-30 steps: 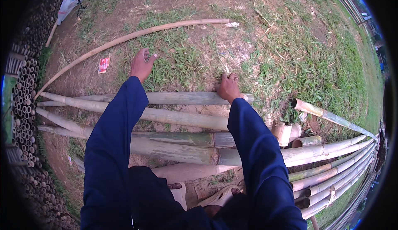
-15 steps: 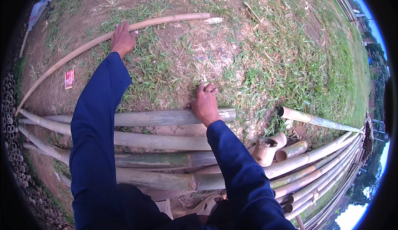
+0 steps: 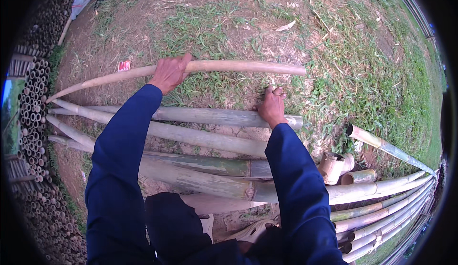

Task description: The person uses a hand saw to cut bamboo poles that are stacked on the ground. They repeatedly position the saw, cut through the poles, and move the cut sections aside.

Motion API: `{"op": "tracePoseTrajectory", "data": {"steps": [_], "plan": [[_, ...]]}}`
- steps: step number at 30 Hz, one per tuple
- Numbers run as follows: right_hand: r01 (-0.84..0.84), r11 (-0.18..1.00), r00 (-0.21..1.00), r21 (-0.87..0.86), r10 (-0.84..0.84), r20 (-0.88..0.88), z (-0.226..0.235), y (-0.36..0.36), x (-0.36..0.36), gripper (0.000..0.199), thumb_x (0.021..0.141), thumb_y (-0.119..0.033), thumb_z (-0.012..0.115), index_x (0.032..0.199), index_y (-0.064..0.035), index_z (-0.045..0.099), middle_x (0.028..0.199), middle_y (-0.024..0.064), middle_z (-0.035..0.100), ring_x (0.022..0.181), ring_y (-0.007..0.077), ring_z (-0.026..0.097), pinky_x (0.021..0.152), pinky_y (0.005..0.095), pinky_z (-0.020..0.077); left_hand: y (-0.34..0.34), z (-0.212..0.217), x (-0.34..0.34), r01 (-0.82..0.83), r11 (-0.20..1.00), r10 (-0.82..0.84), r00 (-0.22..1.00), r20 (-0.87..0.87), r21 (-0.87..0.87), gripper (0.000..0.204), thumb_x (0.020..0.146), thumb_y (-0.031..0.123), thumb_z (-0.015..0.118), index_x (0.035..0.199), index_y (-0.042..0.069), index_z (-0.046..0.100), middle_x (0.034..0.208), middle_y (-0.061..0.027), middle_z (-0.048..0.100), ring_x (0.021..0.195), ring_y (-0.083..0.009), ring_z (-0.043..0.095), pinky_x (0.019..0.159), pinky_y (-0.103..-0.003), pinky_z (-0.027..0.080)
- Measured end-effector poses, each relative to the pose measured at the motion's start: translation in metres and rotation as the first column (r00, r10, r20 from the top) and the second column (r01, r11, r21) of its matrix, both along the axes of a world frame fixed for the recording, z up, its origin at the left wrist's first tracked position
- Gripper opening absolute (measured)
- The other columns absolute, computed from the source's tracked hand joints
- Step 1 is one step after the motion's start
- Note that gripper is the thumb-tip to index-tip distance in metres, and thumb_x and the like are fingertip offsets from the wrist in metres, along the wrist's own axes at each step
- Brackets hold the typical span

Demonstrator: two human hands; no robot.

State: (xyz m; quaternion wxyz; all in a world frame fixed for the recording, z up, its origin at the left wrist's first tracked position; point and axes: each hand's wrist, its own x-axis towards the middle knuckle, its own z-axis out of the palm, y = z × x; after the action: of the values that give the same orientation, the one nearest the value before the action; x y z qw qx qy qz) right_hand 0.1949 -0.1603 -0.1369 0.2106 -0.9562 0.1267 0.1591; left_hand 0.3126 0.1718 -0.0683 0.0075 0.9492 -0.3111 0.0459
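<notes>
My left hand (image 3: 171,75) is closed around a slender, pale tan bamboo pole (image 3: 248,66), near the pole's middle. The pole runs from the far left to a cut end above my right hand. Over the cut end of a thick grey-green bamboo pole (image 3: 210,116) rests my right hand (image 3: 273,108), fingers curled. What those fingers hold, if anything, I cannot make out. Between the slender pole and the thick one lies a strip of grass.
More thick bamboo poles (image 3: 205,141) lie side by side nearer my feet. Short cut bamboo pieces (image 3: 330,167) stand and lie at right, beside a bundle of long poles (image 3: 381,188). Stacked bamboo (image 3: 36,117) rises at left. A red packet (image 3: 124,66) lies beyond the slender pole.
My left hand has drawn the slender pole nearer to me and toward the thick poles. My right hand stays at the thick pole's end. The whole view has shifted.
</notes>
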Motion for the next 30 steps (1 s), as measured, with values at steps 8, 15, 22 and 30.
{"op": "tracePoseTrajectory", "data": {"steps": [8, 15, 22, 30], "plan": [[-0.171, 0.984, 0.865, 0.054, 0.123, 0.486, 0.036, -0.055, -0.043, 0.054, 0.098, -0.02, 0.066, 0.146, 0.0017, 0.054, 0.154, 0.0235, 0.05, 0.142, 0.0391, 0.048, 0.118, 0.044, 0.0404, 0.027, 0.089, -0.133, 0.135, 0.991, -0.134, 0.99, 0.046, -0.021, 0.027, 0.08, 0.017, 0.074, 0.096, 0.005, 0.055, 0.071, -0.013, 0.067, 0.064, -0.033, 0.07, 0.053, -0.046, 0.052], [0.022, 0.094, 0.871, 0.995, -0.491, 0.027, 0.154, -0.08, -0.2, 0.063, 0.11, -0.041, 0.043, 0.153, 0.0049, 0.042, 0.127, 0.0192, 0.068, 0.118, 0.0283, 0.067, 0.105, 0.0411, 0.0535, 0.067, 0.141, -0.211, 0.11, 0.993, -0.11, 0.994, -0.01, 0.038, 0.019, 0.08, 0.013, 0.068, 0.093, 0.004, 0.058, 0.063, -0.0121, 0.065, 0.059, -0.0319, 0.069, 0.052, -0.047, 0.05], [-0.129, 0.243, 0.897, 0.961, -0.385, 0.217, 0.302, -0.147, -0.316, 0.076, 0.11, -0.055, 0.034, 0.148, 0.0101, 0.046, 0.127, 0.0261, 0.068, 0.108, 0.0271, 0.07, 0.1, 0.0412, 0.053, 0.065, 0.17, -0.256, 0.153, 0.988, -0.136, 0.908, -0.396, 0.011, 0.031, 0.082, 0.021, 0.07, 0.109, 0.005, 0.067, 0.087, -0.0216, 0.071, 0.09, -0.0417, 0.069, 0.08, -0.054, 0.052], [-0.4, 0.826, 0.706, -0.398, 0.554, 0.441, 0.355, 0.008, -0.315, 0.072, 0.089, -0.055, 0.073, 0.138, -0.0036, 0.061, 0.125, 0.0215, 0.069, 0.119, 0.0395, 0.063, 0.105, 0.0498, 0.0473, 0.071, 0.177, -0.27, 0.051, 0.998, -0.038, 0.953, -0.299, 0.036, 0.03, 0.088, 0.024, 0.069, 0.116, 0.013, 0.068, 0.094, -0.0181, 0.073, 0.096, -0.0405, 0.069, 0.082, -0.055, 0.052]]}}
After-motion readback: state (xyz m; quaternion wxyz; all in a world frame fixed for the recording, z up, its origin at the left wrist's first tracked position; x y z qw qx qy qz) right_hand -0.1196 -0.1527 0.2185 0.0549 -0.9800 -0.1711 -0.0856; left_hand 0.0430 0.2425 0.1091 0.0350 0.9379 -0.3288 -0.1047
